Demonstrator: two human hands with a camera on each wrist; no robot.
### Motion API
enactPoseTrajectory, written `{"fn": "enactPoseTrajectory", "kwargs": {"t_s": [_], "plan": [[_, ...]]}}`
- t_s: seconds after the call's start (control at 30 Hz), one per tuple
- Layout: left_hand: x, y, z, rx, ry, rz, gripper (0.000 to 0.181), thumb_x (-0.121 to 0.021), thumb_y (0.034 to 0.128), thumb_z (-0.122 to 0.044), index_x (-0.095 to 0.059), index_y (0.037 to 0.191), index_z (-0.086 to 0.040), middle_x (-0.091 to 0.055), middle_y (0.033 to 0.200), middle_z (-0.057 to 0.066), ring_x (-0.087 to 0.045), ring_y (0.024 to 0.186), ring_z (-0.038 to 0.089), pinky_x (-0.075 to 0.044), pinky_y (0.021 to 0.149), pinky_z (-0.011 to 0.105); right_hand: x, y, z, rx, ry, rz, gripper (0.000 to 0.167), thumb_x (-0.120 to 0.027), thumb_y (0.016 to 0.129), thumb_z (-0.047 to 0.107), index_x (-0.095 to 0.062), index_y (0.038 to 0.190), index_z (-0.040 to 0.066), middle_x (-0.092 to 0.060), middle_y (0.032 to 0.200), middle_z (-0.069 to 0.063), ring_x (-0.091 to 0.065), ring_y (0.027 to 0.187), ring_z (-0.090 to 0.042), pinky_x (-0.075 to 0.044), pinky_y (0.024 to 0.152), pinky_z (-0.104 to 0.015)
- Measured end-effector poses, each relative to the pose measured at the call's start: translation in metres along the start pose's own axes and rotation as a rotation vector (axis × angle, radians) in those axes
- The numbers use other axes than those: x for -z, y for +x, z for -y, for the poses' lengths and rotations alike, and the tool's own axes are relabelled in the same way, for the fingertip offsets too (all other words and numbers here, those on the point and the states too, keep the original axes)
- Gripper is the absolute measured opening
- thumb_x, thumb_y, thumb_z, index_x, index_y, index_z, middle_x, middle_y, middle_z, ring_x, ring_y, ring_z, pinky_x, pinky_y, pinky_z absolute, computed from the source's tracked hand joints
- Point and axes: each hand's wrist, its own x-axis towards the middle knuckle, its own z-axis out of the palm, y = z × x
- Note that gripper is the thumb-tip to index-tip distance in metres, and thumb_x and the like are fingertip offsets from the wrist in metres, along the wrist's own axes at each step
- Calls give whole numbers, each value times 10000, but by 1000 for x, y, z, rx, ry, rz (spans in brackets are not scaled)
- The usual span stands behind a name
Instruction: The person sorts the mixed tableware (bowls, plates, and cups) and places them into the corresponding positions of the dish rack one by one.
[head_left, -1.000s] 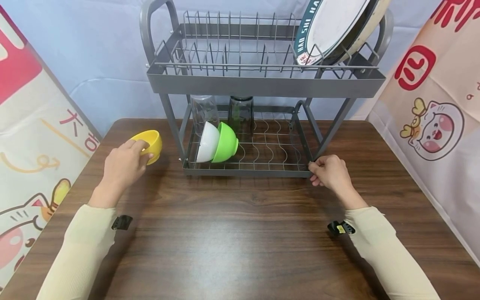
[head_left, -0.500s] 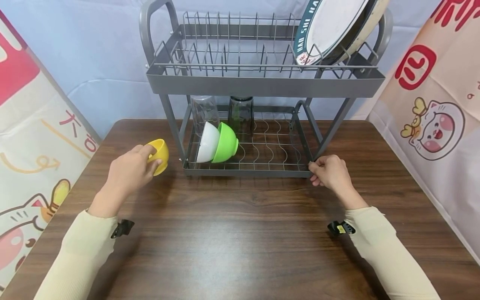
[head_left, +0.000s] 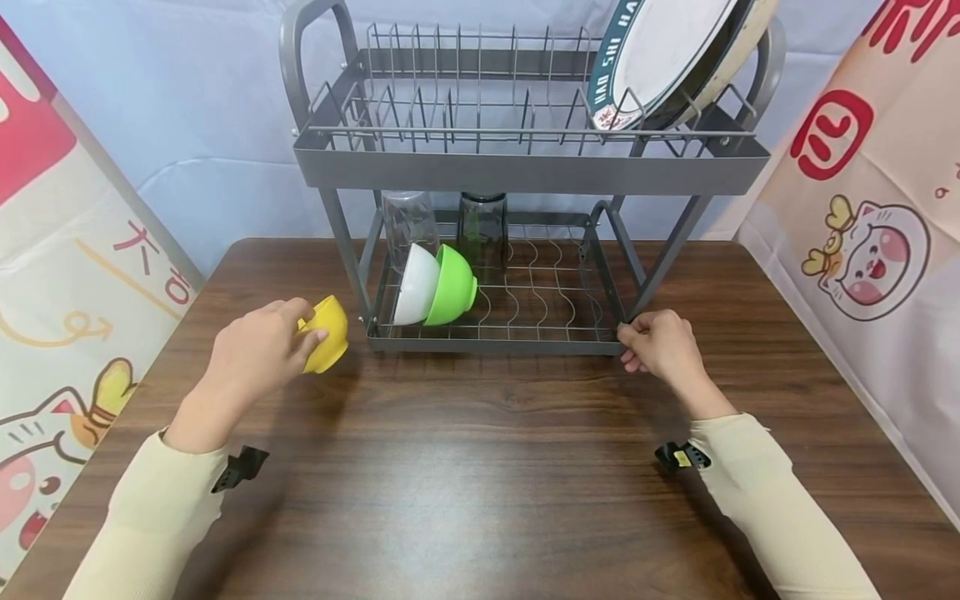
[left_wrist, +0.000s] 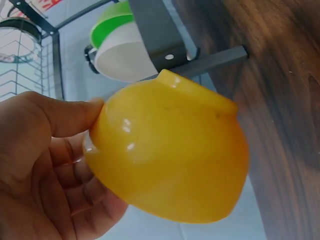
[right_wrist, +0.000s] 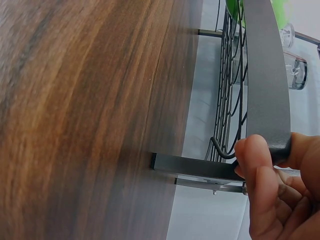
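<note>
A yellow bowl [head_left: 330, 333] is pinched at its rim by my left hand [head_left: 258, 346], tilted on its side above the table, left of the dish rack [head_left: 495, 344]. In the left wrist view the thumb lies on the outside of the yellow bowl [left_wrist: 170, 150] and its base points up and away. My right hand [head_left: 663, 346] grips the front right corner of the rack's lower tier. From the right wrist view, thumb and fingers close round the grey corner [right_wrist: 270, 100]. A white bowl [head_left: 416, 287] and a green bowl [head_left: 452, 287] stand on edge, nested, at the lower tier's left.
Behind the bowls stand a clear glass [head_left: 408, 221] and a darker glass [head_left: 482, 229]. On the upper tier's right leans a large plate [head_left: 667, 58]. The wooden table [head_left: 465, 467] extends in front, with printed cloths [head_left: 862, 208] at both sides.
My left hand has brought the yellow bowl right and toward me, tipping it further so its base faces more to the right. The right hand keeps its hold on the rack corner.
</note>
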Motion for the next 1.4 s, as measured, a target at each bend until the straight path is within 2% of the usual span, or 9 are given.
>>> {"fn": "enactPoseTrajectory", "kwargs": {"t_s": [0.27,0.5,0.73,0.9,1.17,1.4], "plan": [[7,-5,-3,-16,-81,19,208,-669,832,-160,-571,924,-1,-589,756,100,-500,575,237,-421,504,416,0,0,-1,8,-6,-1,275,-526,912,142,-658,818,-80,-631,577,-57,-615,484,-152,-472,438,-265],[15,-9,-7,30,-192,74,238,-665,845,-152,-579,973,29,-643,830,158,-582,676,276,-465,602,445,0,0,0,3,-3,0,269,-526,911,140,-656,819,-78,-631,574,-58,-615,482,-150,-471,435,-262],[20,-12,-10,68,-271,101,193,-650,861,-173,-586,960,-20,-655,827,121,-594,735,277,-460,641,445,-1,0,0,5,-2,-3,265,-524,906,135,-655,819,-79,-630,569,-57,-614,477,-149,-468,427,-261],[21,-13,-12,67,-317,145,175,-647,868,-183,-587,960,-47,-663,829,84,-596,731,237,-458,634,408,-1,0,0,9,-6,-7,272,-523,908,139,-658,802,-72,-628,564,-54,-612,472,-146,-466,425,-262],[24,-15,-18,13,-349,163,156,-660,861,-173,-584,950,-71,-670,821,39,-589,719,199,-458,626,377,-1,0,-1,9,-4,-4,271,-521,910,138,-658,807,-70,-628,566,-53,-613,475,-147,-468,429,-262],[24,-15,-24,-121,-364,156,151,-692,836,-152,-585,920,-89,-598,710,-51,-503,613,137,-433,561,314,0,-1,0,6,-4,-1,269,-523,909,138,-659,814,-74,-630,569,-56,-613,477,-145,-467,430,-261]]}}
